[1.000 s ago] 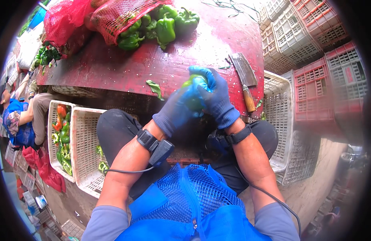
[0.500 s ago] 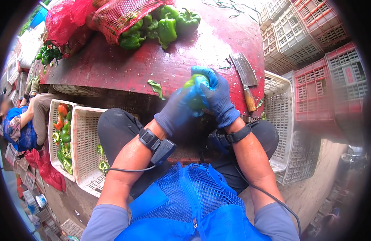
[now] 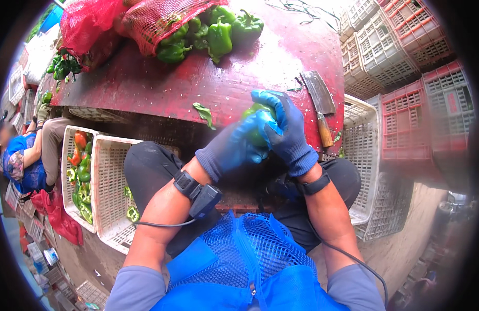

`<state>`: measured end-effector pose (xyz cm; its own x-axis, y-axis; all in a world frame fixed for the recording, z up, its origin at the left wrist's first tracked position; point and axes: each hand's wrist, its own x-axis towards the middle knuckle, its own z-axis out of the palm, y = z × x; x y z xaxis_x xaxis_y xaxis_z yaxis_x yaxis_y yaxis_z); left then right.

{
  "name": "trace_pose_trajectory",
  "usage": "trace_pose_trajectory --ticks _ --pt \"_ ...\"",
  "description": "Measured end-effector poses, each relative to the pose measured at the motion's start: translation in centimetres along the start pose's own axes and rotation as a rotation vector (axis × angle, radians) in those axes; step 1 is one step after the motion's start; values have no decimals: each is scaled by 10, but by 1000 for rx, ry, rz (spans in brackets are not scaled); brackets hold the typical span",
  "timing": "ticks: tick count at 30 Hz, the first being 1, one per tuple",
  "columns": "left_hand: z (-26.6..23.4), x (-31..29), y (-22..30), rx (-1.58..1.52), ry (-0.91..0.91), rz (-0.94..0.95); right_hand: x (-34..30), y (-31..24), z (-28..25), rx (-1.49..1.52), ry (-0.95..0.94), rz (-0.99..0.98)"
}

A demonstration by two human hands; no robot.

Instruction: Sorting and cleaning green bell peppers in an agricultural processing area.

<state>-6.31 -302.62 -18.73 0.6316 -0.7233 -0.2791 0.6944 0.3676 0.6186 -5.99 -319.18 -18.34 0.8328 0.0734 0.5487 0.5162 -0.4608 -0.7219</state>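
Just beyond the near edge of the red table (image 3: pixel 161 96), a green bell pepper (image 3: pixel 259 110) is held between both hands. My left hand (image 3: pixel 233 145), in a blue-coated glove, grips it from the left and below. On its right side my right hand (image 3: pixel 287 124), gloved alike, has its fingers curled over the pepper, covering much of it. A cleaver (image 3: pixel 319 93) with a wooden handle lies on the table to the right of my hands. Left of them lies a piece of green leaf (image 3: pixel 203 114). More green peppers (image 3: pixel 219 37) spill from a red mesh bag (image 3: pixel 155 23) at the far side.
On my left stand a white crate (image 3: pixel 115 186) with a few pepper pieces and another crate (image 3: pixel 68 199) of red and green peppers. A white crate (image 3: pixel 361 155) sits at my right knee. Stacked crates (image 3: pixel 405 114) rise beyond it. A co-worker (image 3: pixel 24 155) sits at far left.
My right hand has turned slightly around the pepper, and both hands have shifted a little. At far left, the co-worker's gloved hand now has a green pepper by it.
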Motion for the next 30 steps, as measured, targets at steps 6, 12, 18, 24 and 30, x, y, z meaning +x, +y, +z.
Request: trace_pose_trajectory --ticks 6,12,18,24,30 --pt "-7 5 -1 78 -48 17 -2 -6 1 -14 -62 -22" --pt "-32 13 -12 314 -67 66 -3 -8 1 -67 -167 10" --pt "-26 14 -15 337 -13 107 -4 -3 5 -6 -142 81" --pt "-31 19 -21 559 -25 210 -4 3 10 -17 -115 161" --pt "-28 10 -25 249 60 110 0 3 11 331 -105 556"
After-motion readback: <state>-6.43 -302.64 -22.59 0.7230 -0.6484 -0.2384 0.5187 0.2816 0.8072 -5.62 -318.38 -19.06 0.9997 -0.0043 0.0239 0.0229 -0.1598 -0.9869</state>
